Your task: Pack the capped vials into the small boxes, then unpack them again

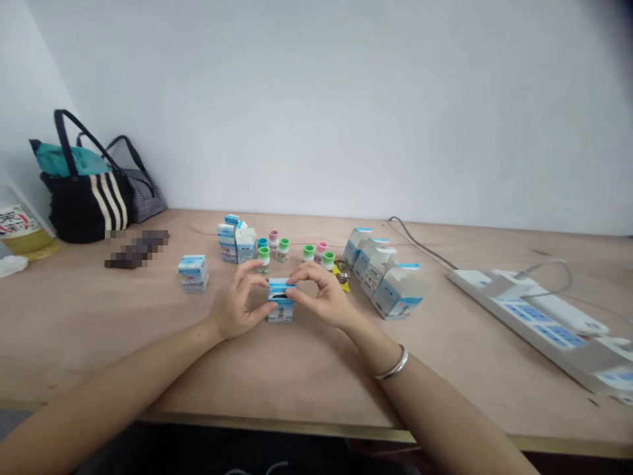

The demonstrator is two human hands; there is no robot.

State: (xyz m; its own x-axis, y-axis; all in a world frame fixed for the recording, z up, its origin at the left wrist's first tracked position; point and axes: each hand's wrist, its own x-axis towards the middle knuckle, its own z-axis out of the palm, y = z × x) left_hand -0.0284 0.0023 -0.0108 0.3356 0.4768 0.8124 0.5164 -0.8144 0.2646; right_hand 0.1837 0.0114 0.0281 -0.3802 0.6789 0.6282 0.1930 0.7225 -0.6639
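Observation:
A small blue-and-white carton [280, 305] stands on the wooden table [297, 376] in front of me. My left hand [241, 303] grips its left side with curled fingers. My right hand [322, 297] pinches its top flap from the right; a silver bangle sits on that wrist. Just behind the hands stand several small bottles with green, pink and blue caps [283, 245]. Two upright cartons [236, 241] stand behind on the left, and a closed carton [193, 272] lies further left.
Several open cartons [386, 278] lie in a row at the right. Two white power strips [548, 323] with a cable run along the far right. A striped black bag [86, 198] and a yellow-liquid bottle [22, 231] sit at the back left, beside a dark blurred object [136, 249].

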